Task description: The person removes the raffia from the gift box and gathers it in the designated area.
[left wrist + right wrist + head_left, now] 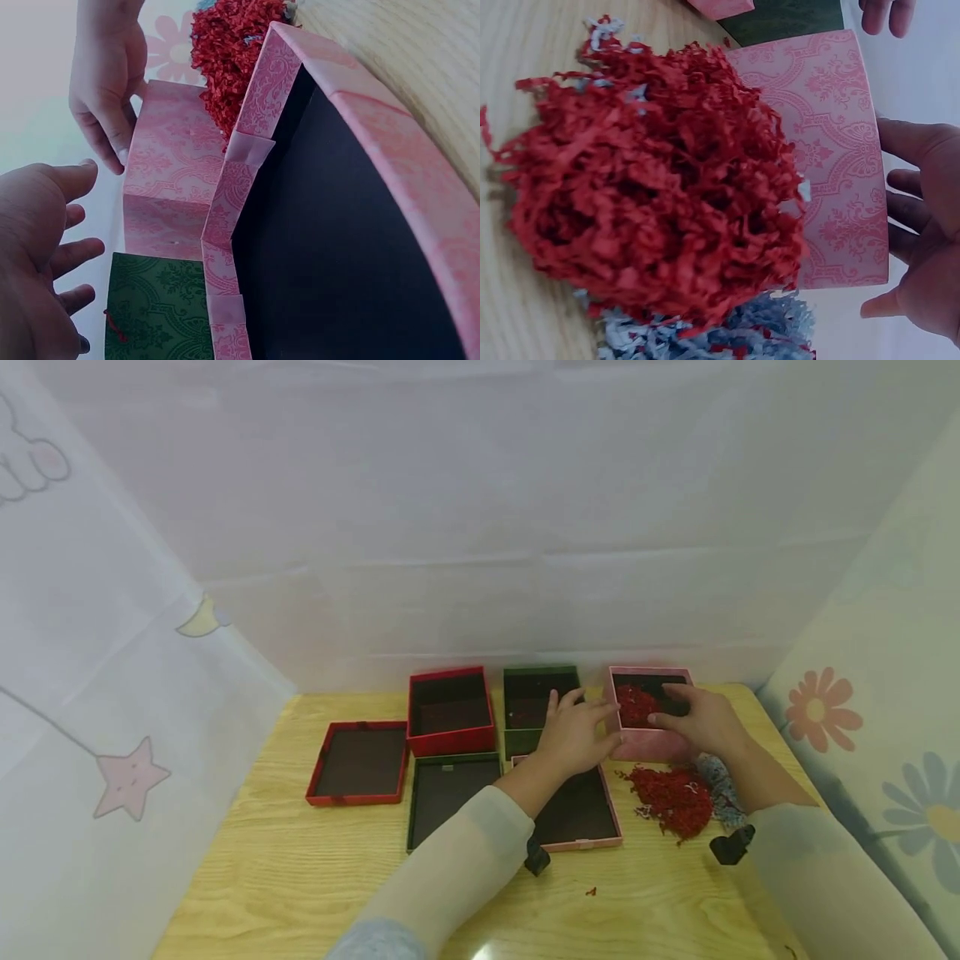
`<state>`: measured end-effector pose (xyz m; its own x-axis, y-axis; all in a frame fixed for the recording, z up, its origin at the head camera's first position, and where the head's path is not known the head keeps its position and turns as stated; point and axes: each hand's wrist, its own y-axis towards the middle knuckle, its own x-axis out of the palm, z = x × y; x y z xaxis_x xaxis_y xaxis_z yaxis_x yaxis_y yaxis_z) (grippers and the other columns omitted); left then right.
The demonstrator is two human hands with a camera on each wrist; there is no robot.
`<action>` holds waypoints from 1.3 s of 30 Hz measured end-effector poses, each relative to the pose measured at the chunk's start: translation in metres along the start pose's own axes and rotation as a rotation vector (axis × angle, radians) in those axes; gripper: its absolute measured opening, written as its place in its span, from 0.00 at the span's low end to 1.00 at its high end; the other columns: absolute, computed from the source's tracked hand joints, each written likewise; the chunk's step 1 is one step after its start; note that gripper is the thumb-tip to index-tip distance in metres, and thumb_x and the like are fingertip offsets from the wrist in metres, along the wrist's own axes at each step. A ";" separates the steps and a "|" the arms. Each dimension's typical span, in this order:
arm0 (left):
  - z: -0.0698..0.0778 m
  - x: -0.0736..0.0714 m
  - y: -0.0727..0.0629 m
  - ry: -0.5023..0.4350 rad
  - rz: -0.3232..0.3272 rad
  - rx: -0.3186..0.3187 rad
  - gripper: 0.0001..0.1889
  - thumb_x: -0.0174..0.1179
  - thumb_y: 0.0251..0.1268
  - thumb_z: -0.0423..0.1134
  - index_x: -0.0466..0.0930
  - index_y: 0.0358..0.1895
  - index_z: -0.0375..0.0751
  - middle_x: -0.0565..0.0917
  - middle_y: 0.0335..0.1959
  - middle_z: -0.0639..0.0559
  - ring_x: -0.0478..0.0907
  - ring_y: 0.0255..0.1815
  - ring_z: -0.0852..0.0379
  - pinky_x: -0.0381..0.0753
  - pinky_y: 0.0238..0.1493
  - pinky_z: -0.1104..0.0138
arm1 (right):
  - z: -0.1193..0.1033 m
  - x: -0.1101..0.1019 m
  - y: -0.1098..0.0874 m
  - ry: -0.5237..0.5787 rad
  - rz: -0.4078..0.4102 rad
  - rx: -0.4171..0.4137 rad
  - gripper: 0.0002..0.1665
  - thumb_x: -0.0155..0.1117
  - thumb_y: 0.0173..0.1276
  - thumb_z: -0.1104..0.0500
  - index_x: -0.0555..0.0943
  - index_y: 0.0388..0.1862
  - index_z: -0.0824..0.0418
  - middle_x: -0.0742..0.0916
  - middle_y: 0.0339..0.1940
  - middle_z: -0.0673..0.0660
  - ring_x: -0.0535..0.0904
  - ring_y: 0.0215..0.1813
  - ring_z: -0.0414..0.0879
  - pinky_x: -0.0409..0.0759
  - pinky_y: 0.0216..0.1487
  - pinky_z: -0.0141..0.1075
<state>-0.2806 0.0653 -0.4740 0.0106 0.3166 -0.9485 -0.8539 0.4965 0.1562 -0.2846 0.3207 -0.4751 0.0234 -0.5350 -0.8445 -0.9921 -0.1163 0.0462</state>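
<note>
A pink patterned box stands at the back right with red shredded paper in its left part. My right hand is over its right side, fingers and thumb reaching past the rim into it; the fingertips are partly hidden behind the wall in the right wrist view. At the box's left rim is my left hand, fingers spread and nothing held, above the green box. In front of the pink box lies a loose heap of red shredded paper, with blue-grey shredded paper beside it.
A red box stands left of the green one. Red lid, dark green lid and pink lid lie inside up in front. A small red scrap is near the front. White cloth hangs behind.
</note>
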 end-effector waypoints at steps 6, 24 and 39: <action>0.002 0.004 0.007 0.021 -0.031 -0.024 0.28 0.56 0.75 0.64 0.71 0.76 0.71 0.72 0.75 0.68 0.56 0.82 0.50 0.42 0.81 0.40 | 0.000 -0.002 0.008 -0.024 -0.057 0.010 0.48 0.70 0.71 0.39 0.69 0.76 0.69 0.77 0.68 0.77 0.75 0.65 0.75 0.75 0.59 0.69; 0.008 0.007 0.017 0.122 -0.123 -0.052 0.33 0.43 0.76 0.72 0.61 0.80 0.74 0.70 0.77 0.63 0.49 0.85 0.49 0.33 0.81 0.40 | -0.008 0.004 0.017 -0.110 -0.124 0.035 0.46 0.73 0.68 0.42 0.72 0.76 0.65 0.80 0.66 0.75 0.74 0.66 0.77 0.58 0.64 0.80; 0.011 0.007 0.016 0.132 -0.149 -0.094 0.33 0.45 0.76 0.72 0.68 0.78 0.69 0.82 0.64 0.69 0.51 0.84 0.52 0.36 0.82 0.41 | -0.025 0.000 0.021 -0.211 -0.269 0.123 0.53 0.76 0.62 0.36 0.70 0.77 0.63 0.76 0.71 0.72 0.64 0.73 0.80 0.33 0.58 0.89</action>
<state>-0.2884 0.0840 -0.4750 0.0773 0.1343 -0.9879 -0.8927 0.4505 -0.0086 -0.3022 0.2975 -0.4607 0.2728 -0.3128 -0.9098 -0.9615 -0.1210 -0.2467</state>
